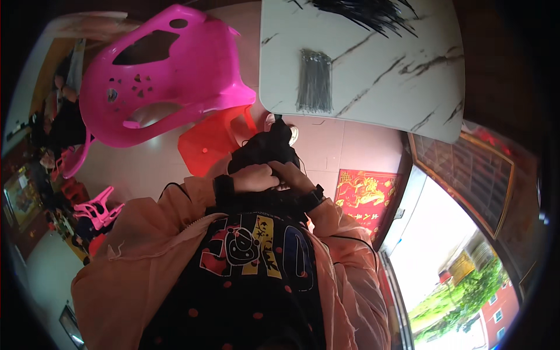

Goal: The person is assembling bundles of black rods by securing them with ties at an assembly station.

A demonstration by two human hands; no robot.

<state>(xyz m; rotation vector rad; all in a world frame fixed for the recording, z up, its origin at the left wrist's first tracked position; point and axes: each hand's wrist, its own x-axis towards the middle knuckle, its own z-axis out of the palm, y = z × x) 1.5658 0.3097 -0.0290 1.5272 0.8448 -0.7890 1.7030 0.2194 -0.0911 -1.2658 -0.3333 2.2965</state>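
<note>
My left hand (255, 178) and my right hand (291, 177) meet in front of my waist, above dark clothing on my lap. Both are closed, with the fingers curled in and touching each other. Whatever lies between them, if anything, is hidden. Each wrist carries a black band. Beyond my hands, a flat bundle of thin grey strips (315, 81), perhaps in a clear bag, rests on a white marble-patterned table (373, 87). A loose pile of thin black strips (367, 13) lies farther back on it. Neither hand touches the table.
A pink plastic chair (192, 70) and a red plastic stool (204, 143) are at the left, near my legs. A smaller pink stool (98, 208) stands farther left. At the right are a red mat with gold figures (368, 195) and a bright doorway (437, 233).
</note>
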